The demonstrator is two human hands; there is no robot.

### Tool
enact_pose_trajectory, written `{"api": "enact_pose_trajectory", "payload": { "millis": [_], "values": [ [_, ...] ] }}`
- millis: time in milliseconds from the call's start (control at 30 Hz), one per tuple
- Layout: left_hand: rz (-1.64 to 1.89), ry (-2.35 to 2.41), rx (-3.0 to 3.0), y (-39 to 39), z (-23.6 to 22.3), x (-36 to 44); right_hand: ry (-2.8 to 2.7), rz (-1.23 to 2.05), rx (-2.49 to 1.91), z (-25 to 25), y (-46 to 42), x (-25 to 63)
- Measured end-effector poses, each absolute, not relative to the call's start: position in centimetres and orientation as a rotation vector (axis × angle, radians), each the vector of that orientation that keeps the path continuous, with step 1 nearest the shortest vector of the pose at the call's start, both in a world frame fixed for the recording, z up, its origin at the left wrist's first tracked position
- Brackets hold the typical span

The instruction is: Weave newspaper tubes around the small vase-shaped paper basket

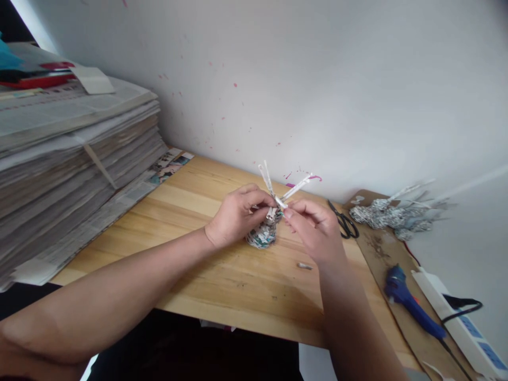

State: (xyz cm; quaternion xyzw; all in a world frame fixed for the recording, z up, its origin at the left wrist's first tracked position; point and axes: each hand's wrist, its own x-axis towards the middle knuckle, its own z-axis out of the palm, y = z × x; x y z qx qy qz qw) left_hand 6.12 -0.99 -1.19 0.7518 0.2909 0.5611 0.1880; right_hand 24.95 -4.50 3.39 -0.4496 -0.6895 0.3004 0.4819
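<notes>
A small woven piece of rolled newspaper strips (262,235) rests on the wooden table, with loose paper tubes (296,186) sticking up from its top. My left hand (242,211) closes round the piece's upper part, thumb and fingers pinching it. My right hand (311,222) pinches a white paper tube (281,203) that bends across the top. Part of the weave is hidden behind my left fingers. A short scrap of paper tube (304,265) lies on the table below my right hand.
Tall newspaper stacks (79,153) stand at the left. To the right are black-handled scissors (346,225), several finished-looking woven paper pieces (392,214), a blue glue gun (413,301) on cardboard and a white power strip (456,317). The wall (317,95) rises behind the table (246,291).
</notes>
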Motion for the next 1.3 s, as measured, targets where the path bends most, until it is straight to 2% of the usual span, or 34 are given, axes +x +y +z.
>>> {"api": "enact_pose_trajectory", "payload": {
  "millis": [333,500,800,1033,1300],
  "values": [
    [1.543,0.79,2.147,-1.0,-1.1,6.1,-1.453,0.639,-0.924,3.0,-4.6,24.3],
    [1.516,0.814,2.115,-0.9,-1.0,6.0,-1.607,0.421,-0.882,2.6,-5.0,24.2],
    [1.522,0.819,2.12,-0.6,-1.0,5.9,-1.747,0.554,-0.976,2.5,-4.8,25.2],
    [1.541,0.811,2.125,-0.6,-1.0,5.9,-1.928,0.178,-0.962,3.5,-5.1,25.3],
    [1.546,0.819,2.096,-0.8,-1.0,6.2,-1.941,0.226,-0.97,2.8,-5.1,25.0]
  ]
}}
